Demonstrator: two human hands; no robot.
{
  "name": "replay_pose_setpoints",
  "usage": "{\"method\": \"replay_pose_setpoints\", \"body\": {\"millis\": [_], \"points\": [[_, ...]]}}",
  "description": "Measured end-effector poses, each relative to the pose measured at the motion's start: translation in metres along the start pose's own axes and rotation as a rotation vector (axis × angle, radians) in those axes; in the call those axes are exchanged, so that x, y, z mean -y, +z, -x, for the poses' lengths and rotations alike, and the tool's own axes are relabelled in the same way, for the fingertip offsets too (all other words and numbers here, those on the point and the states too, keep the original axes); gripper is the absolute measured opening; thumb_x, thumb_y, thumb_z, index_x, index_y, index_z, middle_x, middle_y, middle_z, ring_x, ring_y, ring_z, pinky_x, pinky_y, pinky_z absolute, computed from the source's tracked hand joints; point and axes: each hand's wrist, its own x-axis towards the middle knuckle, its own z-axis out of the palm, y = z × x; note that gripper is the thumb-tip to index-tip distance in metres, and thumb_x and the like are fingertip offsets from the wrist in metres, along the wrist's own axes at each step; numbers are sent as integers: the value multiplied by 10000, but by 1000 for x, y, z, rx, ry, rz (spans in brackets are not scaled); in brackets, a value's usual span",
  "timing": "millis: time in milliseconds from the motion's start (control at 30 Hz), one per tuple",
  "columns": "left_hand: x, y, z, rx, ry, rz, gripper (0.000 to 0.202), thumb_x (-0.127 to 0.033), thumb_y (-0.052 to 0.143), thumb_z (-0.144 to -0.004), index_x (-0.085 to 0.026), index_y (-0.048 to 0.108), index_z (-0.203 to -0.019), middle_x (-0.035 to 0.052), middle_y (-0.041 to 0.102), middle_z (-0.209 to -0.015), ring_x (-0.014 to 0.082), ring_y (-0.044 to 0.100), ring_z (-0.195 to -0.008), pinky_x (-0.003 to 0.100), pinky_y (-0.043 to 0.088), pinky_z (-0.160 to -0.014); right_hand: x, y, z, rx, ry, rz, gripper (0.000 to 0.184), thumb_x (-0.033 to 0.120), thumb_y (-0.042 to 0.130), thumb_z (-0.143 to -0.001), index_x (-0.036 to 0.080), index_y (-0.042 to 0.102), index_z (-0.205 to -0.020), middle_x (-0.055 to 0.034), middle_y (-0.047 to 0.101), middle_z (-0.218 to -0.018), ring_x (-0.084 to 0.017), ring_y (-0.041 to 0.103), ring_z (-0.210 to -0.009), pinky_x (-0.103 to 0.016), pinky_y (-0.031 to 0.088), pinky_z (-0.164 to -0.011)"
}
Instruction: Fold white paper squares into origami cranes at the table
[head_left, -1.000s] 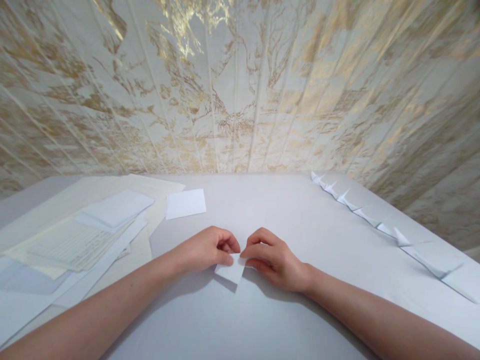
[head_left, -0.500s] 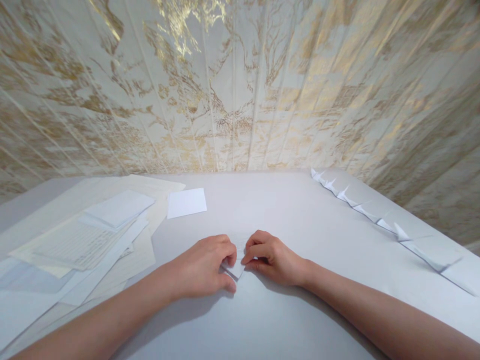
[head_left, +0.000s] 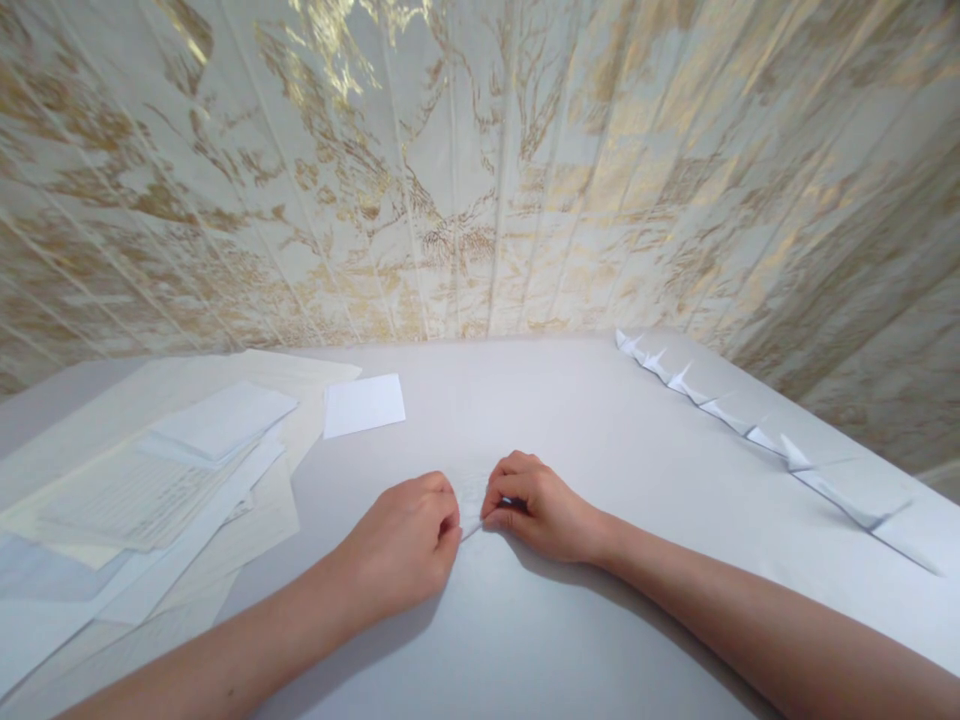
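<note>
A small folded piece of white paper (head_left: 471, 526) lies between my two hands at the middle of the table, mostly covered by the fingers. My left hand (head_left: 416, 535) pinches its left side, thumb and fingertips pressed together. From the other side, my right hand (head_left: 529, 505) grips the right edge between thumb and index finger, knuckles bent. How the paper is folded beneath the fingers cannot be made out.
Loose sheets, some printed, lie in a pile (head_left: 161, 490) on the left. A small white sheet (head_left: 365, 405) rests beyond my left hand. Several folded white paper pieces (head_left: 795, 455) with upright points line the table's right edge. A gold-patterned curtain (head_left: 465, 180) hangs behind the table (head_left: 600, 640).
My left thumb has closed up against the fingers, and less of the folded paper shows. The view has shifted slightly, moving the table items a little to the left.
</note>
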Motion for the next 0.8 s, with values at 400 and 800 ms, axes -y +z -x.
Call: {"method": "replay_pose_setpoints", "body": {"millis": [400, 800], "points": [[3, 9, -5, -27, -47, 93, 156, -205, 455, -738, -171, 548, -618, 24, 528, -741, 152, 511, -688, 270, 364, -638, 3, 4, -3, 28, 87, 92, 113, 75, 593, -717, 155, 616, -641, -19, 624, -684, -152, 507, -718, -295, 345, -723], [5, 9, -11, -12, -89, 8, 186, -183, 460, -742, -169, 505, -562, 18, 525, -755, 140, 516, -681, 269, 358, -637, 17, 2, -4, 60, 240, 185, 100, 141, 561, -745, 150, 589, -650, -23, 586, -710, -163, 467, -768, -299, 297, -723]]}}
